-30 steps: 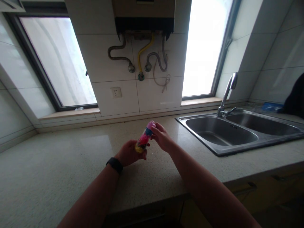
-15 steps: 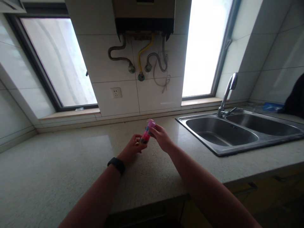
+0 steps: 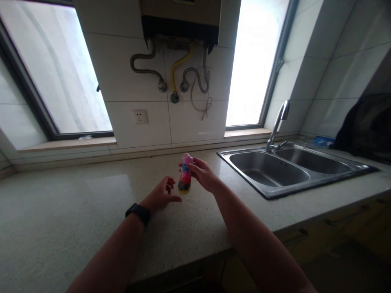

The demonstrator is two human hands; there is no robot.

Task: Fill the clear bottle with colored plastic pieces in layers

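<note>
A small bottle (image 3: 185,179) with a pink top, a blue and red middle and a clear yellowish base is over the speckled countertop (image 3: 100,219), tilted slightly. My right hand (image 3: 203,174) grips it near the top from the right side. To its left, my left hand (image 3: 161,194) has its fingers apart and curved toward the bottle's lower part, with a narrow gap between. A dark band (image 3: 138,213) circles my left wrist. I cannot tell whether the bottle's base touches the counter.
A double steel sink (image 3: 265,167) with a chrome faucet (image 3: 277,126) is at the right. Behind the counter, a water heater (image 3: 180,24) with hoses hangs on the tiled wall above a socket (image 3: 140,116). A dark object (image 3: 366,126) stands at far right, near something blue (image 3: 323,141).
My left hand has let go of the bottle's lower part and moved slightly left. The bottle, in my right hand, has turned more upright. The camera view has shifted right.
</note>
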